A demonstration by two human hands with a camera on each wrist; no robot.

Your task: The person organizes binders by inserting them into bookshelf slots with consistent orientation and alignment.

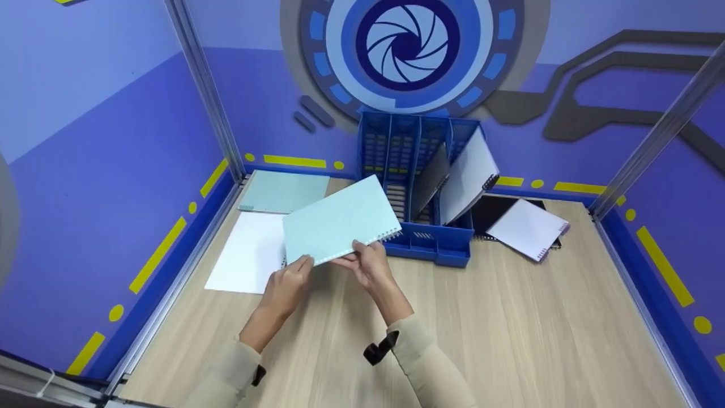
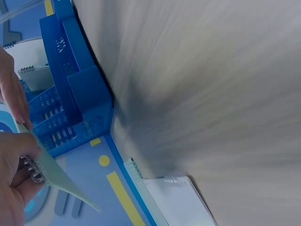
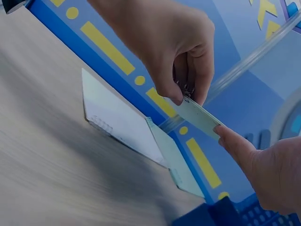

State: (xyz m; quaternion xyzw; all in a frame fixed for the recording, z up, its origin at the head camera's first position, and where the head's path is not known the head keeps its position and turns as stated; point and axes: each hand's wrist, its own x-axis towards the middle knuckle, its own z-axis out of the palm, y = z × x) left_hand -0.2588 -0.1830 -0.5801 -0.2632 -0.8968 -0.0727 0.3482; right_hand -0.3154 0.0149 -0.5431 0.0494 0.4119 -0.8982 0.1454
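Note:
A pale green spiral notebook (image 1: pixel 340 218) is held tilted above the table, its spiral edge toward the person. My left hand (image 1: pixel 290 286) pinches the left end of that spiral edge between thumb and fingers. Farther right along the same edge, my right hand (image 1: pixel 371 266) grips the notebook, thumb on top and fingers underneath. Just behind the notebook's right end stands a blue file organizer (image 1: pixel 453 246). Its right-hand compartments hold a dark grey notebook (image 1: pixel 430 184) and a white spiral notebook (image 1: pixel 469 175), both leaning.
On the left of the table lie another pale green notebook (image 1: pixel 283 191) and a white notebook (image 1: pixel 243 255). Right of the organizer, a small white notebook (image 1: pixel 527 229) rests on a black one (image 1: pixel 491 212). Blue-purple panels (image 1: pixel 141 147) and metal posts enclose the table.

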